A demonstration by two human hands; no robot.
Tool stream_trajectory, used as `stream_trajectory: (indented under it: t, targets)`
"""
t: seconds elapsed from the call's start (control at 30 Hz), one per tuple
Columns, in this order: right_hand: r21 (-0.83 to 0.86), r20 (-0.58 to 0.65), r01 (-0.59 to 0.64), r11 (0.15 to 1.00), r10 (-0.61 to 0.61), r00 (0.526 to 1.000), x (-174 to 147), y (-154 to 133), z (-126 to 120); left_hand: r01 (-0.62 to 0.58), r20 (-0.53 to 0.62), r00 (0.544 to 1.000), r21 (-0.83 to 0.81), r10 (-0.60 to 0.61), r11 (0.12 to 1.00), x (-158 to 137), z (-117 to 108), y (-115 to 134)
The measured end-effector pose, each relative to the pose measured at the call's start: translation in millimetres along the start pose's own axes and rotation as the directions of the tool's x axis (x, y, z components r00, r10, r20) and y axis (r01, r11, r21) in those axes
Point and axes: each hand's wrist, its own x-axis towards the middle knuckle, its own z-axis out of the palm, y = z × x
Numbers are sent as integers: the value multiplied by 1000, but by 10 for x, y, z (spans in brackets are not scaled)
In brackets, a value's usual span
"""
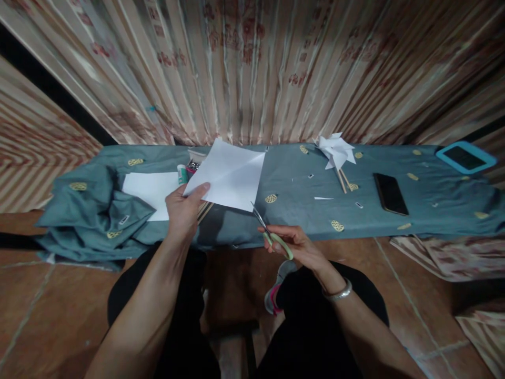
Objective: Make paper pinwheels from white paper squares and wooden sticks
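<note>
My left hand (184, 209) pinches a square sheet of white paper (231, 171) by its lower left corner, thumb on top. Faint diagonal creases cross the sheet, which is held up above the cloth. In my right hand (298, 243) is a pair of scissors (278, 243) with pale green handles. Their blades point up and left, with the tips at the paper's lower right corner. Whether the blades touch the paper I cannot tell. Behind my left hand lies more white paper (148, 189), and a glue stick (182, 175) is close by.
A green cloth (292, 216) with yellow prints covers the long bench. White paper pinwheels (336, 151) on wooden sticks lie right of centre. Farther right are a black phone (390, 193) and a blue-framed tablet (465, 157). A paper sliver (323, 198) lies nearby. Striped curtains (252, 68) hang behind.
</note>
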Motion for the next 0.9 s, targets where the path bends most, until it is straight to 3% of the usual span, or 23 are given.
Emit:
stream_trajectory:
  t: [0.9]
  targets:
    - [92, -104, -64, 994, 74, 992, 51, 88, 25, 57, 36, 998, -29, -56, 998, -72, 69, -41]
